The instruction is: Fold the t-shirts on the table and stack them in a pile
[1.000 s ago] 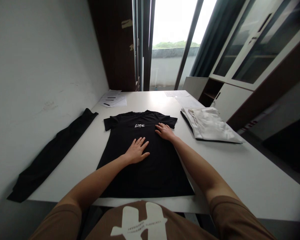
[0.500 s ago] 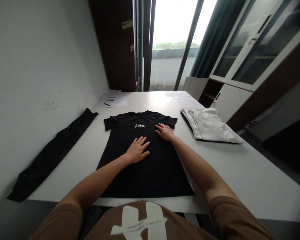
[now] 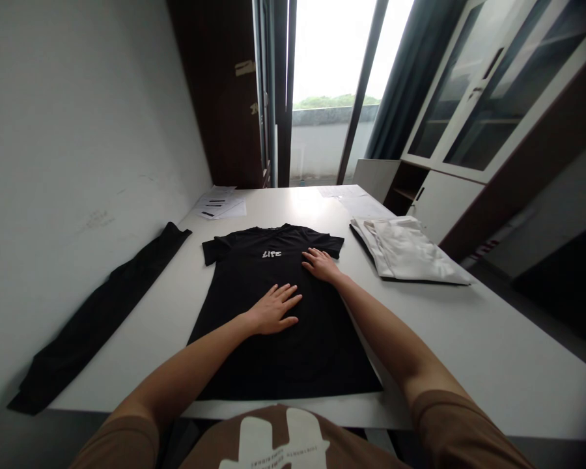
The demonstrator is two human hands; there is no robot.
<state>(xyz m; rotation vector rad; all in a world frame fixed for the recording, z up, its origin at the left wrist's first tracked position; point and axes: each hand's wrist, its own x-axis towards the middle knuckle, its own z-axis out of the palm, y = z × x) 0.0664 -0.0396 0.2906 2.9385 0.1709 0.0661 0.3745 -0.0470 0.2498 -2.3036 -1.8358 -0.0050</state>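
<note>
A black T-shirt (image 3: 254, 280) lies spread flat on the white table (image 3: 469, 365), its collar away from me and its hem near the front edge. A small white print shows on its chest. My left hand (image 3: 272, 310) rests flat on the middle of the shirt, fingers outstretched. Farther up, on the right side below the sleeve, my right hand (image 3: 321, 265) lies on the cloth with its fingers apart. Neither hand grips the fabric.
Dark folded cloth (image 3: 102, 312) runs along the wall at the left. On the right is a stack of white and black fabric (image 3: 410, 251). Paper sheets (image 3: 219, 203) lie at the far left, with more sheets (image 3: 366, 203) at the far right. A cabinet (image 3: 449, 202) stands beyond.
My left hand has slid slightly right and toward me across the shirt. My right hand stays at nearly the same place on it. The view has tilted up a little.
</note>
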